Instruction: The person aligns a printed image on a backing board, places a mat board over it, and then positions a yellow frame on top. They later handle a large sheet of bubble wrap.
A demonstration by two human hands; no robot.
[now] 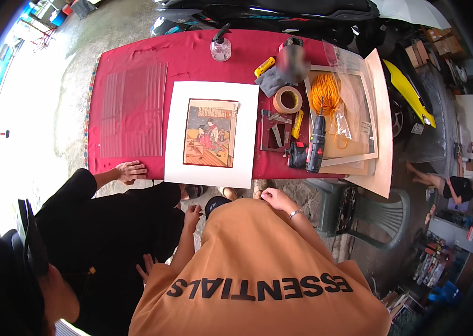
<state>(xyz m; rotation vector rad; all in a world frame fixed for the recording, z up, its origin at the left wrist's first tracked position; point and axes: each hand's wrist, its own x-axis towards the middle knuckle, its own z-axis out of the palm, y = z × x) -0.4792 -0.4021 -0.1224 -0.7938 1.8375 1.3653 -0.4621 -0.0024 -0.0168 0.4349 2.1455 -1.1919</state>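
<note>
Print (210, 133) lying flat in white mat (246, 106), centred on the red table (191, 53), mat's near edge overhanging the table edge slightly. Right hand (277, 199) hovering just off the mat's near right corner, fingers loosely curled, nothing showing in it; can't tell if gripping anything. Left hand (192, 215) hanging lower, below the near left corner, fingers loosely apart, empty, not touching. Judging best handling: taking the mat by both near corners, keeping it level, keeping fingers off the print face, sliding rather than bending. Clear ribbed sheet (133, 109) lying just left of the mat. Co-worker's hand (130, 171), black sleeve, resting on the table edge beside the near left corner, crowding that side. Right side cluttered: tape roll (287, 101), yellow knife (297, 124), metal square (273, 133), drill (316, 147), all near the mat's right edge, risking a scuff if shifting that way. Further out: spray bottle (220, 47), orange cord (326, 92) on stacked boards (381, 112), chair (376, 215) under the corner.
</note>
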